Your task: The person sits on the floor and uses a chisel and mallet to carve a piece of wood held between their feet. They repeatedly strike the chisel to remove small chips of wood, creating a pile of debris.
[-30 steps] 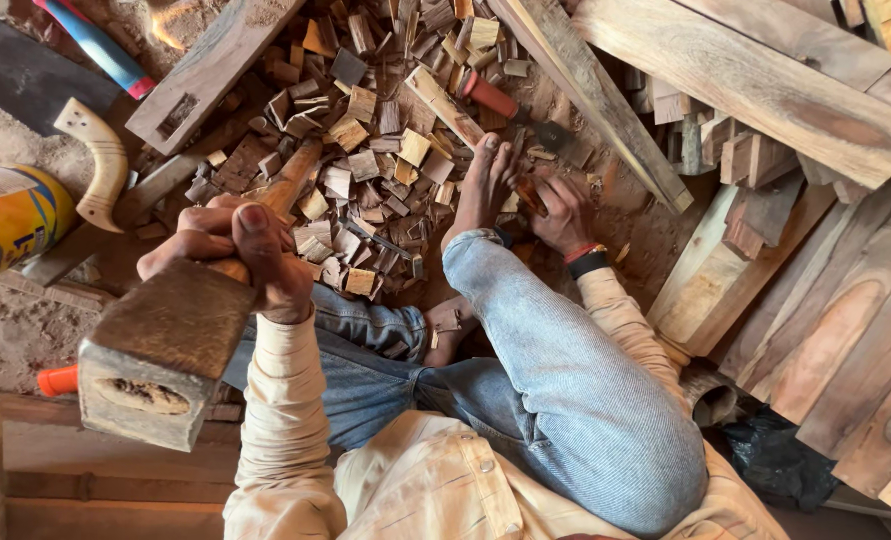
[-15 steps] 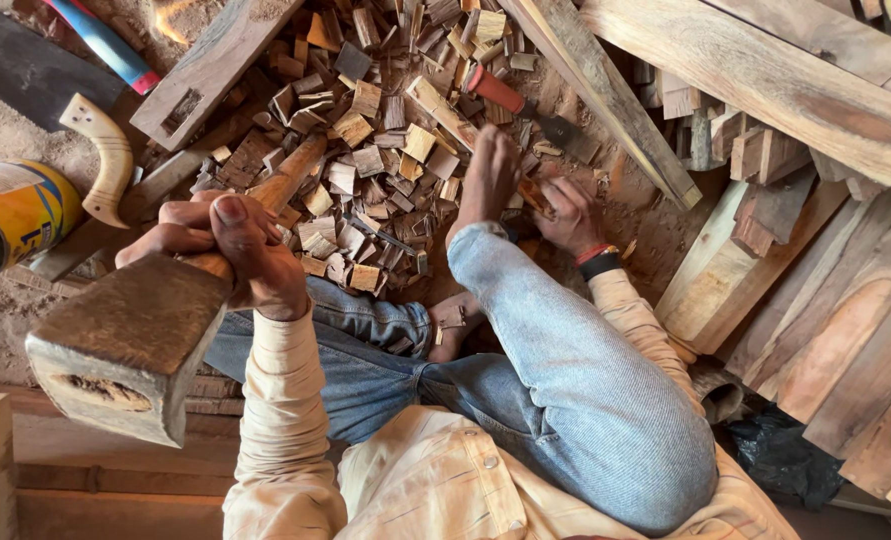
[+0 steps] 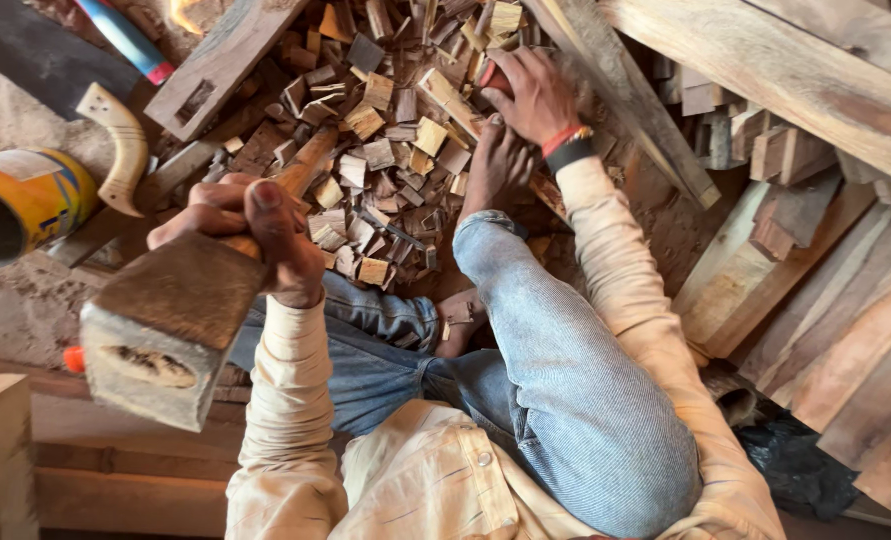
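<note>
My right hand [image 3: 530, 95] has slid farther up the pile of wood offcuts [image 3: 385, 150], fingers closed round a red-tipped tool beside my bare foot [image 3: 495, 165], while my left hand [image 3: 250, 225] grips the heavy wooden mallet [image 3: 165, 320] raised near left, poised above the work.

I am sitting on the floor of a woodworking shop, a rough, hand-tool sort of place. Small wood offcuts [image 3: 385, 150] are lying heaped around my bare foot [image 3: 495, 165], and long planks [image 3: 765, 60] and sawn boards are leaning and stacking up on my right. A handsaw with a pale curved handle [image 3: 115, 150] is lying in the sawdust [image 3: 15, 300] beside a yellow tin [image 3: 30, 200], and a heavy wooden mallet [image 3: 165, 320] is showing close by.
</note>
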